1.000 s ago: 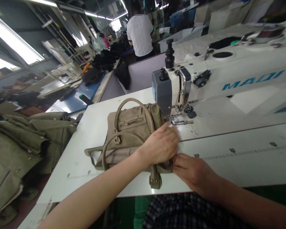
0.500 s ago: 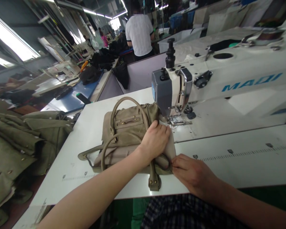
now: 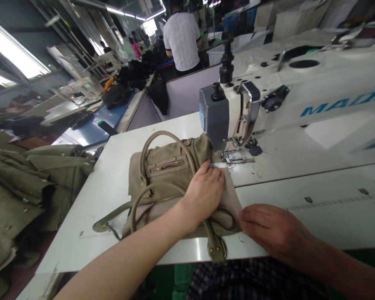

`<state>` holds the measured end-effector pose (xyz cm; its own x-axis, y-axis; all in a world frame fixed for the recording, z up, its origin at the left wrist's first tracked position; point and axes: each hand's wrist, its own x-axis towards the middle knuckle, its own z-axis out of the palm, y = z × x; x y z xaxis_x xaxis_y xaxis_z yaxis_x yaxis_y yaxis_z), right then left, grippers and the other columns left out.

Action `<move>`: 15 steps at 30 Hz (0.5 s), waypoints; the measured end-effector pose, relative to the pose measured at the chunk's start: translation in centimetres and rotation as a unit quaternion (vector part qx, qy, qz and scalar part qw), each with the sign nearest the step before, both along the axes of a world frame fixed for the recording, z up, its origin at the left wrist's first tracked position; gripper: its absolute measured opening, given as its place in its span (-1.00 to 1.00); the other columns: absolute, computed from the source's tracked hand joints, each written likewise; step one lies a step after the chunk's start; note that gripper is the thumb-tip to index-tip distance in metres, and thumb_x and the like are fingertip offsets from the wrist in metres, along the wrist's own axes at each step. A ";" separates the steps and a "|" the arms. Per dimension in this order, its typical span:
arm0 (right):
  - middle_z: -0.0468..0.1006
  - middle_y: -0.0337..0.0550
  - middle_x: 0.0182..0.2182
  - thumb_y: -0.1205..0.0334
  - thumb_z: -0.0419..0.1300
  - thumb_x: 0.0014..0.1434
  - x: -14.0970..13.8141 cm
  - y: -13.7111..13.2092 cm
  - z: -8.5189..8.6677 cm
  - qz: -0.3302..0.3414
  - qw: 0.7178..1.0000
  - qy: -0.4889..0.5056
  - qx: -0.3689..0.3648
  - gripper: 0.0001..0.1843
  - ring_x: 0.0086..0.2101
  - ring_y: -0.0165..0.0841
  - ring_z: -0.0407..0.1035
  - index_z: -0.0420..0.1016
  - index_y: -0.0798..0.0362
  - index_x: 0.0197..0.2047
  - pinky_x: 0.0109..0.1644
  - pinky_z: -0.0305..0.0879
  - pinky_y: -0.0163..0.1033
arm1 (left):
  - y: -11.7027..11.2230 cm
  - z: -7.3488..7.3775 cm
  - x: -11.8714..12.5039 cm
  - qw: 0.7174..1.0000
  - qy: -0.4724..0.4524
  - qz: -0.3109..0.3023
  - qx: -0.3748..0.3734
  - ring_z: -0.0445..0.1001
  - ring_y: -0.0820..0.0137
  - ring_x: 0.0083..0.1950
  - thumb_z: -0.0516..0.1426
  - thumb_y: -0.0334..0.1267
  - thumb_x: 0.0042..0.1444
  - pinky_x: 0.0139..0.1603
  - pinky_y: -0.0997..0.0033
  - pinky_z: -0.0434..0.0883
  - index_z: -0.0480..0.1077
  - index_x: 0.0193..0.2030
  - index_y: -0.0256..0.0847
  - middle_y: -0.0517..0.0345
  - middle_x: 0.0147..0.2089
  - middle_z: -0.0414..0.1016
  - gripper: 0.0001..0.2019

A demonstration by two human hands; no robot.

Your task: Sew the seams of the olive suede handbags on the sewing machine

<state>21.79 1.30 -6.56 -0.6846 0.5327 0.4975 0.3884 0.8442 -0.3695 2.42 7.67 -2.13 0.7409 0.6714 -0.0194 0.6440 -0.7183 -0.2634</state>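
Khaki handbag (image 3: 167, 166), contents hidden, lies under the flat-fingered left hand (image 3: 204, 189); the open-fingered right hand (image 3: 268, 231) touches its edge.

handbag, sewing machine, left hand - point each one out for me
handbag (image 3: 166, 167): head view, on the front zip pocket
sewing machine (image 3: 214, 120): head view, on the grey face of its head
left hand (image 3: 203, 192): head view, on the back of the hand

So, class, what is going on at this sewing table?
A person presses the left hand flat on a khaki handbag, whose edge lies by the needle of a white sewing machine. The right hand rests on the table, fingertips at the bag's near corner. More khaki pieces are piled at the left.
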 end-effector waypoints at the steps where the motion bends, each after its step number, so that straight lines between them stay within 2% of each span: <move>1: 0.54 -0.03 -0.33 0.47 -0.05 0.31 0.5 0.1 -0.1 0.000 1.000 -0.002 0.007 -0.73 -0.29 -0.29 0.43 0.47 0.12 -0.26 -0.19 0.43 -0.20 | -0.2 -0.1 0.3 1.000 0.001 -0.001 -0.003 0.37 0.23 0.01 -0.05 -0.38 0.24 0.34 0.10 0.02 0.32 0.11 -0.52 -0.11 -0.08 0.43 -0.64; 3: 0.56 -0.04 -0.31 0.45 -0.02 0.31 1.3 0.3 -0.3 -0.002 1.000 -0.005 0.013 -0.75 -0.26 -0.29 0.46 0.48 0.12 -0.21 -0.16 0.44 -0.20 | -0.2 -0.3 0.7 1.000 -0.002 -0.001 -0.010 0.37 0.21 -0.01 -0.01 -0.35 0.21 0.33 0.07 0.05 0.39 0.00 -0.49 -0.12 -0.11 0.44 -0.69; 6: 0.58 -0.02 -0.30 0.43 -0.02 0.32 1.5 0.7 -0.4 -0.013 1.000 0.001 0.021 -0.75 -0.26 -0.28 0.48 0.49 0.13 -0.19 -0.16 0.48 -0.19 | 1.0 -0.4 0.8 1.000 -0.017 -0.006 -0.014 0.37 0.20 -0.03 0.01 -0.33 0.21 0.31 0.06 0.07 0.43 -0.11 -0.44 -0.12 -0.14 0.44 -0.75; 8: 0.59 0.00 -0.30 0.43 -0.02 0.32 1.1 1.0 -0.4 -0.026 0.999 0.007 0.026 -0.75 -0.27 -0.27 0.49 0.49 0.14 -0.21 -0.16 0.49 -0.18 | 1.8 0.1 0.4 0.999 -0.042 -0.013 -0.026 0.39 0.25 -0.05 -0.02 -0.31 0.25 0.31 0.11 0.06 0.43 -0.13 -0.41 -0.08 -0.17 0.45 -0.75; 10: 0.58 0.03 -0.29 0.46 -0.01 0.31 0.6 1.2 -0.3 -0.035 0.999 0.008 0.024 -0.76 -0.26 -0.26 0.48 0.50 0.17 -0.22 -0.13 0.49 -0.18 | 1.7 1.1 -0.1 0.995 -0.066 -0.017 -0.067 0.42 0.32 -0.13 -0.06 -0.22 0.32 0.31 0.15 0.05 0.44 -0.20 -0.34 0.01 -0.23 0.46 -0.69; 11: 0.58 0.04 -0.29 0.47 0.00 0.30 0.4 1.3 -0.3 -0.038 0.999 0.007 0.024 -0.76 -0.25 -0.25 0.48 0.50 0.19 -0.22 -0.12 0.49 -0.18 | 1.0 1.7 -0.3 0.993 -0.070 -0.016 -0.096 0.43 0.34 -0.19 -0.07 -0.10 0.33 0.28 0.14 0.09 0.45 -0.27 -0.31 0.05 -0.29 0.46 -0.62; 13: 0.58 0.06 -0.28 0.47 0.00 0.30 0.3 1.4 -0.4 -0.040 0.999 0.006 0.029 -0.76 -0.24 -0.24 0.48 0.51 0.22 -0.19 -0.12 0.50 -0.17 | -1.6 2.5 -0.6 0.989 -0.053 -0.020 -0.137 0.43 0.31 -0.29 -0.05 0.18 0.23 0.14 0.11 0.22 0.44 -0.39 -0.29 0.07 -0.41 0.44 -0.45; 14: 0.58 0.06 -0.28 0.47 -0.01 0.30 0.4 1.3 -0.4 -0.040 0.999 0.008 0.035 -0.75 -0.24 -0.24 0.48 0.51 0.22 -0.17 -0.12 0.50 -0.16 | -3.3 2.6 -0.7 0.989 -0.037 -0.025 -0.138 0.41 0.29 -0.33 -0.01 0.26 0.15 0.05 0.10 0.27 0.44 -0.41 -0.30 0.06 -0.44 0.42 -0.42; 15: 0.58 0.06 -0.28 0.47 -0.01 0.30 0.5 1.2 -0.5 -0.040 0.998 0.010 0.043 -0.75 -0.23 -0.24 0.48 0.51 0.22 -0.16 -0.12 0.50 -0.16 | -5.0 2.6 -0.8 0.991 -0.024 -0.029 -0.126 0.40 0.28 -0.35 0.06 0.25 0.11 -0.02 0.11 0.29 0.44 -0.38 -0.31 0.05 -0.45 0.42 -0.44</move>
<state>22.25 2.55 -7.03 -0.6313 0.5396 0.5570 0.4482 0.8400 -0.3058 1.64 2.71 0.43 0.7818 0.6063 -0.1456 0.6074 -0.7933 -0.0414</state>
